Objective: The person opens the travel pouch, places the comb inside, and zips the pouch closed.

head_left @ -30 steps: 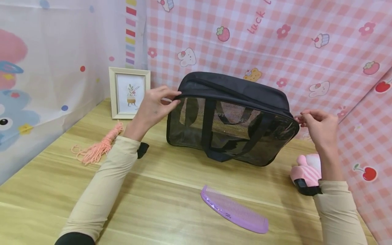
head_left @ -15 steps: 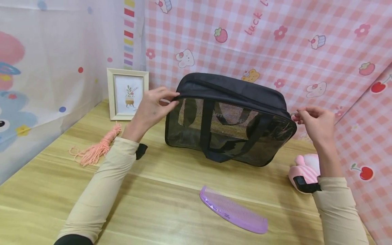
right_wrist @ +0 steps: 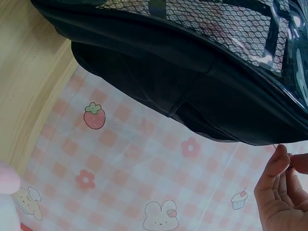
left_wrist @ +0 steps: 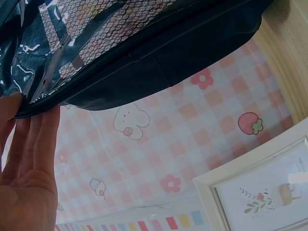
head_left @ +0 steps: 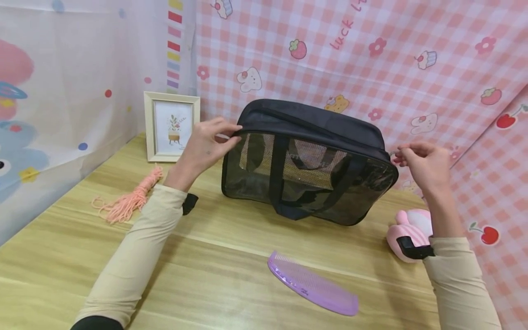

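A black bag (head_left: 326,126) with a clear smoky front panel and dark strap handles stands on the wooden table in the head view. With thumb and fingers, my left hand (head_left: 207,144) pinches the bag's upper left edge, which the left wrist view also shows. At the opposite end, my right hand (head_left: 431,169) pinches a small zipper pull (head_left: 393,153) by the bag's right corner. Part of the zipper (right_wrist: 204,122) shows in the right wrist view along the bag's top. Through the clear panel a netted surface (head_left: 307,176) is visible.
A purple comb (head_left: 312,286) lies in front of the bag. On the left are a bundle of pink cord (head_left: 134,197) and a cream picture frame (head_left: 150,128). A pink-and-white plush toy (head_left: 400,231) sits beside my right forearm. Patterned cloth (head_left: 313,68) hangs behind the bag.
The head view shifts slightly. Both hands keep their pinch on the bag's edge and the zipper pull, and the bag stays in about the same place.
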`<state>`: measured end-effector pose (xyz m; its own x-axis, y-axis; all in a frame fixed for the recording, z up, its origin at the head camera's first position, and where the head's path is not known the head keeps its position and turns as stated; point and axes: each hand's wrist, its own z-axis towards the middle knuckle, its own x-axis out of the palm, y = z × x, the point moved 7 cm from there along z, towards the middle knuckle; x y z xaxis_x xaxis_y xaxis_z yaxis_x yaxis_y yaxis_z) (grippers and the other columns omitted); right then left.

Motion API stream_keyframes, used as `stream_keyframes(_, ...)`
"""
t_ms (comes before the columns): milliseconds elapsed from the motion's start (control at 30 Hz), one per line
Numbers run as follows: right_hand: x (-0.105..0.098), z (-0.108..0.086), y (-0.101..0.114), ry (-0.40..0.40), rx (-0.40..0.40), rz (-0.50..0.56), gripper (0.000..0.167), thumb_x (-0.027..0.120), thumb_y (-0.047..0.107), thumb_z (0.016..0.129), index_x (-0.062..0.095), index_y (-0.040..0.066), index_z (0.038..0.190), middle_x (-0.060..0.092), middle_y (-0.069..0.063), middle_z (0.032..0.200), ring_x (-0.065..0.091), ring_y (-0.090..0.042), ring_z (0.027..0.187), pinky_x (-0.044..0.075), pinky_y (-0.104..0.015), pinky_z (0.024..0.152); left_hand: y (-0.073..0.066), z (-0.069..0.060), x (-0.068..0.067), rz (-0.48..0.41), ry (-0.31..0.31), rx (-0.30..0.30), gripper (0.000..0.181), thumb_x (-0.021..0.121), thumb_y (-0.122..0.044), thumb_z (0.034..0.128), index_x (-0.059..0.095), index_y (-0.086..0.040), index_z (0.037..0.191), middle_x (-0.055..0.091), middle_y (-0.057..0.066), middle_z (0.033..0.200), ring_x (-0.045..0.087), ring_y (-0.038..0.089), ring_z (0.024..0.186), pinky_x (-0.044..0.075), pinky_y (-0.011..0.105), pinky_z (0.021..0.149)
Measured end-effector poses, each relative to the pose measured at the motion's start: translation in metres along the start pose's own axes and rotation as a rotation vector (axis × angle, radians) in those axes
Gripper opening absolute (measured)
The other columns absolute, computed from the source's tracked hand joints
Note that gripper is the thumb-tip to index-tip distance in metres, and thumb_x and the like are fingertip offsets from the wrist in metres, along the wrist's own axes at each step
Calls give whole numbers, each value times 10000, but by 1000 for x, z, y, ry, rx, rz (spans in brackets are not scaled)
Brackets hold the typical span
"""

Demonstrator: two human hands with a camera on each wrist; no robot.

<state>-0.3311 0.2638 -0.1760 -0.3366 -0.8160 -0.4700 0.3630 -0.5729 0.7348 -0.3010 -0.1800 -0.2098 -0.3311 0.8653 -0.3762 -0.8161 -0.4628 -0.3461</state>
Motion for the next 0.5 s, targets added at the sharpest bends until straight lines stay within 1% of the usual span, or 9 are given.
stream_keyframes(133, 0, 1, 4, 9, -25, -50, 226, 569, 121, 939, 636, -82, 1011, 643, 212, 704, 645, -15, 617, 545, -123, 582, -1, 0, 0, 7, 0, 5, 213, 724, 42, 805, 720, 13, 1016, 668, 107, 926, 657, 189, 787, 587, 221, 635)
stream_keyframes(233, 0, 2, 7, 18, -43, -86, 248, 585, 150, 937, 643, -78, 1015, 639, 218, 693, 648, -22, 612, 539, -116, 575, -1, 1, -1, 8, -6, 2, 213, 725, 45, 803, 723, 10, 1013, 669, 104, 924, 657, 191, 786, 584, 210, 637)
stream_keyframes(433, 0, 3, 10, 27, -47, -91, 249, 574, 131, 938, 634, -97, 1019, 631, 219, 677, 637, -10, 598, 541, -119, 560, -1, 0, -1, -2, 0, -7, 207, 717, 42, 811, 722, 8, 1016, 668, 107, 925, 657, 205, 791, 596, 255, 640)
stream_keyframes(500, 1, 4, 11, 34, -51, -93, 256, 573, 130, 937, 634, -104, 1021, 630, 221, 672, 637, -10, 596, 543, -121, 560, -1, 0, -1, 4, 0, -3, 209, 721, 42, 808, 721, 9, 1015, 668, 105, 924, 657, 199, 788, 593, 242, 636)
